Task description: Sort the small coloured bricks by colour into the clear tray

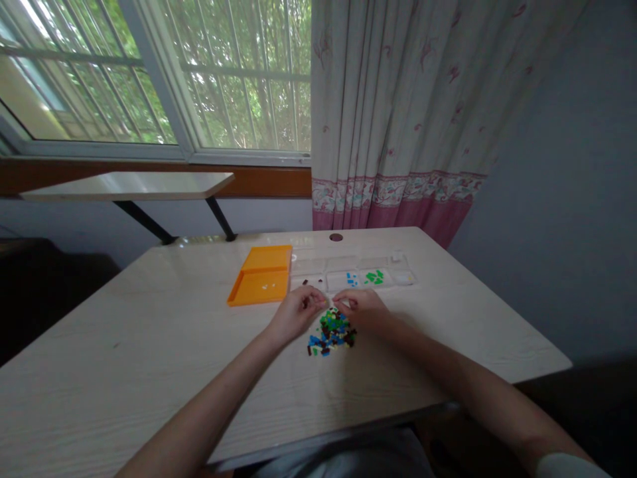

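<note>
Together, both hands pinch at a heap of tiny bricks mid-bench.
Left hand (297, 311) and right hand (359, 308) curl half-closed over the mixed-colour bricks (331, 333), holdings unclear; the clear compartment tray (403, 277) sits just behind for easy reach.

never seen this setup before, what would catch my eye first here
The little heap of coloured bricks mid-table, with the left hand and right hand at its far edge. Just beyond lies a clear compartment tray holding sorted blue and green pieces, and left of that an open orange box.
</note>
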`<action>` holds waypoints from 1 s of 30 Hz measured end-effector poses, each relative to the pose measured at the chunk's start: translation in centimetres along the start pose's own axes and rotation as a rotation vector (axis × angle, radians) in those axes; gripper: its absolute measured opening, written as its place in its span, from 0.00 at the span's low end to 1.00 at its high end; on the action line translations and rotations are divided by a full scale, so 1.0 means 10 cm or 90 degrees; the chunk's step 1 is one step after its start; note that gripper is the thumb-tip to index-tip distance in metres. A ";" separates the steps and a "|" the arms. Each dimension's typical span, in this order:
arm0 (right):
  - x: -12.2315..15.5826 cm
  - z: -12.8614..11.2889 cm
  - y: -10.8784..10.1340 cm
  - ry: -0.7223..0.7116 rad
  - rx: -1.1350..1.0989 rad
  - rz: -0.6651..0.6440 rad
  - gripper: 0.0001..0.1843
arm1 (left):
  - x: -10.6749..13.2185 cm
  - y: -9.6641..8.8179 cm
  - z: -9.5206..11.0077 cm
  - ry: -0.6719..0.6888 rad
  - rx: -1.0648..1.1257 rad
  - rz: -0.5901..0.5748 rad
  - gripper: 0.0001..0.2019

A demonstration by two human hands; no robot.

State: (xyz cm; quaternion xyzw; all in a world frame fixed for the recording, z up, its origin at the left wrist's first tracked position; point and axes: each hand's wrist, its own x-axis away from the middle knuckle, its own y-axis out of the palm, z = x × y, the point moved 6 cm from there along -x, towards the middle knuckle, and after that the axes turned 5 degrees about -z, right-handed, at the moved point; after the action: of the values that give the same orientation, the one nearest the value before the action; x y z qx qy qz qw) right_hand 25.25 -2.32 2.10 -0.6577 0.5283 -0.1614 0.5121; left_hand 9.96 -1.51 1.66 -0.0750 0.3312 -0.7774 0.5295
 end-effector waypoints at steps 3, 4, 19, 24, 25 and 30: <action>0.03 -0.12 0.02 -0.039 -0.028 0.011 0.09 | 0.03 0.01 0.14 0.063 -0.058 -0.023 0.06; 0.04 -0.13 0.01 -0.050 -0.036 0.013 0.09 | 0.04 0.01 0.18 0.082 -0.073 -0.027 0.06; 0.08 -0.15 0.02 -0.107 -0.056 0.035 0.10 | 0.07 0.03 0.26 0.126 -0.081 -0.033 0.08; 0.10 -0.09 -0.17 -0.138 -0.008 0.121 0.12 | 0.04 -0.11 0.15 0.062 -0.068 -0.065 0.11; 0.10 -0.06 -0.23 -0.132 0.003 0.155 0.13 | 0.05 -0.14 0.12 0.055 -0.077 -0.102 0.10; 0.13 0.07 -0.48 -0.104 0.048 0.272 0.15 | 0.12 -0.18 -0.01 0.034 -0.148 -0.274 0.07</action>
State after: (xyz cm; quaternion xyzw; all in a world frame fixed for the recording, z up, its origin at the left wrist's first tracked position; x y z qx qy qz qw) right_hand 28.84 -3.54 5.47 -0.5224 0.6057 -0.0154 0.6000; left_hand 7.99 -2.08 2.39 -0.1839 0.4090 -0.8306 0.3302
